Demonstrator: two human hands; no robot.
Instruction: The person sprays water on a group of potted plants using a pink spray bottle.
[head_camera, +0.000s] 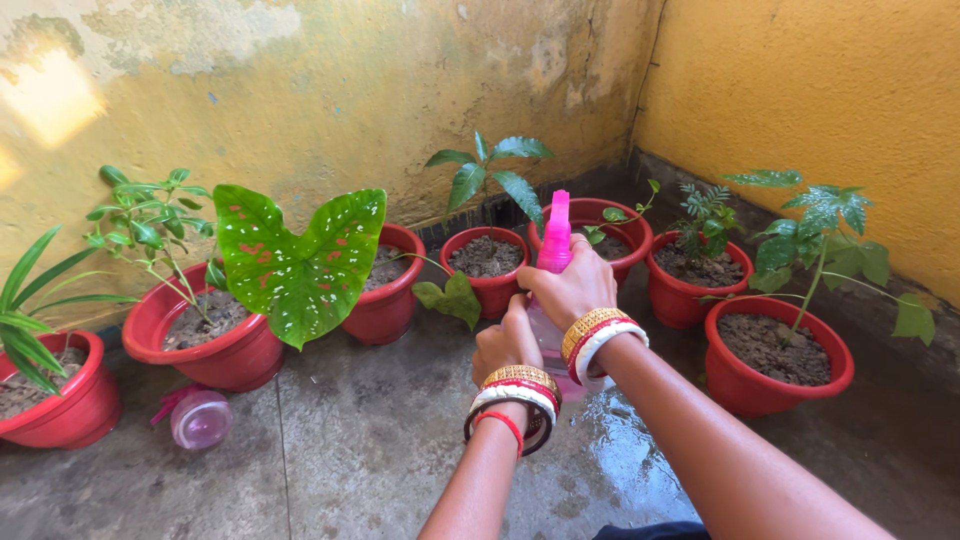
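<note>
A spray bottle (553, 243) with a pink trigger head and a clear body stands upright at the centre. My right hand (570, 289) wraps the pink neck from above. My left hand (503, 345) grips the clear lower body just below it. Both wrists carry gold, white and red bangles. Directly behind the bottle sits a red pot (487, 270) holding a young plant with long green leaves.
Red pots line the yellow walls in an arc: a spotted heart-shaped leaf plant (300, 260), a bushy plant (205, 335), a far-left pot (60, 400), two corner pots (690, 285) and a right pot (780, 360). A second pink-capped bottle (198, 416) lies on the wet concrete floor (380, 440).
</note>
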